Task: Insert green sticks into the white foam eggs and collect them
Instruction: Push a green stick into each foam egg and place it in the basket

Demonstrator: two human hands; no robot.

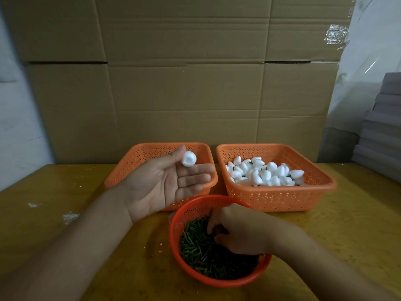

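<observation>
On the yellow bench (65, 246), the square orange basket (280, 196) holds white foam eggs (264, 173) (some showing green stubs), the round red basket (219, 279) holds green sticks (201, 253) where the right hand (236, 231) curls its grip, contents hidden, and the left hand (165, 183) pinches one smooth white egg (189, 158).

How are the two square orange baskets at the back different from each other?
The right basket holds a heap of white foam eggs, some showing green sticks; no eggs show in the left basket. The left basket is partly hidden by the left hand, which pinches a foam egg; the right basket is in plain view. Both are orange, perforated, and side by side on the table.
</observation>
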